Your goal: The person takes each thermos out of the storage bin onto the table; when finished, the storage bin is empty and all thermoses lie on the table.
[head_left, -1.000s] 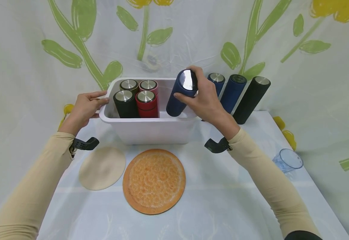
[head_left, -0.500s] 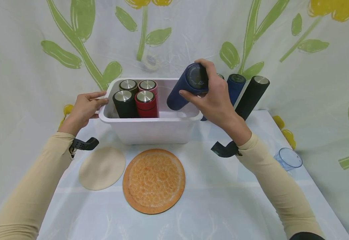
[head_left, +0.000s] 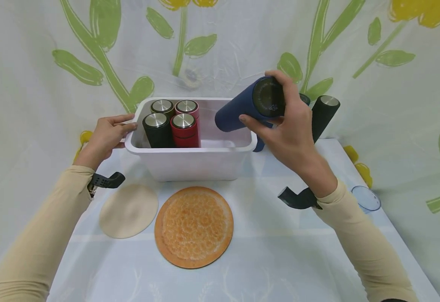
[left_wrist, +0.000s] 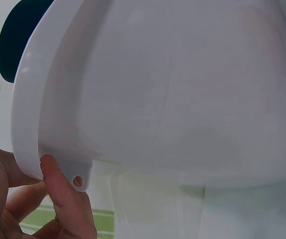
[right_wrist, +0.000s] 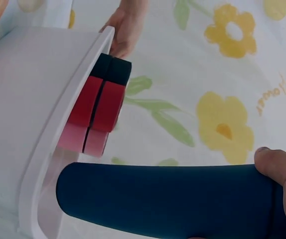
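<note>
My right hand (head_left: pixel 295 130) grips a navy blue thermos bottle (head_left: pixel 239 107) by its dark-capped end. Strongly tilted, the bottle points its other end down-left over the right part of a white plastic tub (head_left: pixel 197 164). My left hand (head_left: pixel 108 136) pinches the tub's left rim, one fingertip beside a small holed tab (left_wrist: pixel 78 181) in the left wrist view. Grouped upright at the tub's left are a black bottle (head_left: pixel 158 134), a red bottle (head_left: pixel 185 136), a dark olive bottle (head_left: pixel 162 106) and a pink bottle (head_left: pixel 187 107), all with silvery tops.
Right of the tub stands a tall black bottle (head_left: pixel 323 115); blue bottles there are mostly hidden by my right hand. In front lie a beige round mat (head_left: pixel 129 212) and an orange-brown round board (head_left: pixel 194 227). A clear blue glass (head_left: pixel 367 198) sits near the right edge.
My right hand has moved right and slightly up with the blue bottle, which has tipped further toward horizontal. My left hand and the tub have stayed in place.
</note>
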The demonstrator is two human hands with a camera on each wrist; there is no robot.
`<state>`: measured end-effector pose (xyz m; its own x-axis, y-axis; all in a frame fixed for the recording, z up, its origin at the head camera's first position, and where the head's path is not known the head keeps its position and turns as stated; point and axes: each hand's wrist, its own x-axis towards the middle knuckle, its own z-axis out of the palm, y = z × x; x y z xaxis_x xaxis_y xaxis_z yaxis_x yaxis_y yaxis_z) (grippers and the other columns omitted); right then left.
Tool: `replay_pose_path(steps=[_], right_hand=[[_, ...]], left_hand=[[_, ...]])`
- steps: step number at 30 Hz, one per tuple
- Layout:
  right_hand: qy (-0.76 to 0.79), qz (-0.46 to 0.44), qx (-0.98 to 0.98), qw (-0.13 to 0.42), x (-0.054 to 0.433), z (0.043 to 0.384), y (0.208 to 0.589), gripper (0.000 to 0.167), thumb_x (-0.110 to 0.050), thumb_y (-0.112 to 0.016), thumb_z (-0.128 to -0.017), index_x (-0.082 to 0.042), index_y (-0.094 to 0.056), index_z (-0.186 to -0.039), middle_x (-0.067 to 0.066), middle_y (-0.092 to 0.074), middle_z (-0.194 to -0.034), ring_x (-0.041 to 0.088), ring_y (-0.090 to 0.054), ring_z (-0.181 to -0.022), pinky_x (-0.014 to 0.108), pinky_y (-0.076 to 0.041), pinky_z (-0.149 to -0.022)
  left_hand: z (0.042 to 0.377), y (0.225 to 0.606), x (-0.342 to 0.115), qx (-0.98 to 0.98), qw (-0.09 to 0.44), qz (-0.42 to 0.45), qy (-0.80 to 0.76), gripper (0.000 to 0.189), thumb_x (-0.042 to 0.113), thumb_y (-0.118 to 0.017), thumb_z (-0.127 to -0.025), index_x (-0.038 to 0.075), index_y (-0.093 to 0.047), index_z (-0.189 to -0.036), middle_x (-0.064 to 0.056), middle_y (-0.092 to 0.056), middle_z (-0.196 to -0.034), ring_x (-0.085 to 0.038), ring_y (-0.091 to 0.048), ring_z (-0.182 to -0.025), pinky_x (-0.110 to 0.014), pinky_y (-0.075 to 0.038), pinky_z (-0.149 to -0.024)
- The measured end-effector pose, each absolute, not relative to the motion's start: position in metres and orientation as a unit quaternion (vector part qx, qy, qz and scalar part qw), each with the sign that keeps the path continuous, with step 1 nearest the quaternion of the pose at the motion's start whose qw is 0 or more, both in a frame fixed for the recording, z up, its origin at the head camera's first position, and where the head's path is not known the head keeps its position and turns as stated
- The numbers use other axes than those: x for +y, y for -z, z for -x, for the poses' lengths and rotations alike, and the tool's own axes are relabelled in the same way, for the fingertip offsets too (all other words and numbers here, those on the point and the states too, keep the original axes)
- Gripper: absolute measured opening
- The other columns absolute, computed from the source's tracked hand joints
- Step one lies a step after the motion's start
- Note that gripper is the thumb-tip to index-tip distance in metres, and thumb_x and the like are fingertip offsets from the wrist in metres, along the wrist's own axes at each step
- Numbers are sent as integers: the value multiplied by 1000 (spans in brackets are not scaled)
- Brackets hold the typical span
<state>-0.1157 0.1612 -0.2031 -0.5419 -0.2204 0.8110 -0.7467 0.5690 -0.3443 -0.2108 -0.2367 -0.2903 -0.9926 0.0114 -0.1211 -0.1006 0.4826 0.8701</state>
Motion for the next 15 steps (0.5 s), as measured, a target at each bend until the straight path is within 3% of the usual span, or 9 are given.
replay_pose_path(steps=[10, 15], right_hand=[[-384, -251, -799, 389, 174, 92, 197, 77, -2, -88, -73, -1, -48, -139, 7, -62, -124, 17, -63, -108, 13, -52, -72], [-370, -255, -802, 394, 185, 83, 194, 79, 1, -89, -71, 1, -47, -137, 10, -63, -124, 21, -63, -109, 18, -52, -85]], left_hand=[[211, 290, -238, 858, 56, 25, -510, 55, 30, -54, -104, 14, -39, -154, -21, -44, -150, -36, -50, -123, -20, -53, -70], [212, 291, -238, 860, 57, 23, -507, 56, 31, -54, -104, 14, -38, -155, -22, -45, -149, -37, -50, -124, -20, -53, -70]])
